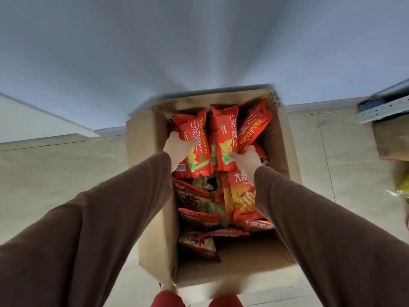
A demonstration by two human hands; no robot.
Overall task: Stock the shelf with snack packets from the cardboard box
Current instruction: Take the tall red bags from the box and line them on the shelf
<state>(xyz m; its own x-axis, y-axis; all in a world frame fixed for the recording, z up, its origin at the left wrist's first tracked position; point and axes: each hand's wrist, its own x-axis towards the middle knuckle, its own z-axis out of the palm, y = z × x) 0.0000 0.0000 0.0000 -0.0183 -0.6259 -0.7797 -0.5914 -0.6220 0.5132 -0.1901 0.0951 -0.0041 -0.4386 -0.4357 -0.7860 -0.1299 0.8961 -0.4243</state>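
Note:
An open cardboard box stands on the floor below me, holding several red snack packets. My left hand grips a red packet at the far left of the box. My right hand holds a second red packet and a tilted third one beside it. More red and orange packets lie deeper in the box under my wrists. Both arms wear brown sleeves. No shelf can be made out clearly.
Pale tiled floor surrounds the box. A grey wall rises behind it. At the right edge are a metal bracket, another cardboard piece and a yellow packet. My red shoes show at the bottom.

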